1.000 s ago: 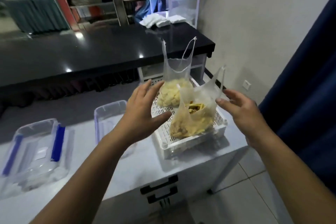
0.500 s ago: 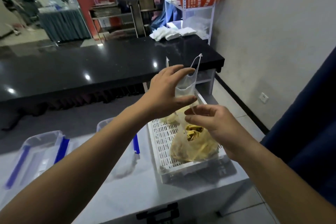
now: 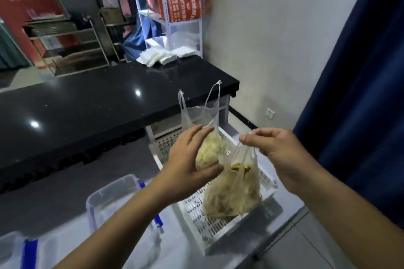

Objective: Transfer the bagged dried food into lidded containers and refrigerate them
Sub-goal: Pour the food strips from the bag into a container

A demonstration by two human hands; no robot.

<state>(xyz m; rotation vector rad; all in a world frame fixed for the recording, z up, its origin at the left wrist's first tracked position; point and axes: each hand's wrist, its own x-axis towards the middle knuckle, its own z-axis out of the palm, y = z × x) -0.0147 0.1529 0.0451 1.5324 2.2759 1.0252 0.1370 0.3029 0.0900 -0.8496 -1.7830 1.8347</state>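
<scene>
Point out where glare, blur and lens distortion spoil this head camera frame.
Head view: ceiling lights glare as bright spots on the black countertop; the clear container and forearms at the bottom edge smear with blur; wide-angle distortion tilts the white shelving rack; the blue curtain is dim.

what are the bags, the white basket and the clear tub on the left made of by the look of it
Near bag and far bag: thin, clear, crinkly plastic film; the dried food shows through. White basket: rigid moulded plastic, matte, with a perforated floor and walls. Clear tub: hard, glossy, see-through plastic with blue clips. The right hand pinches the near bag's handle.
</scene>
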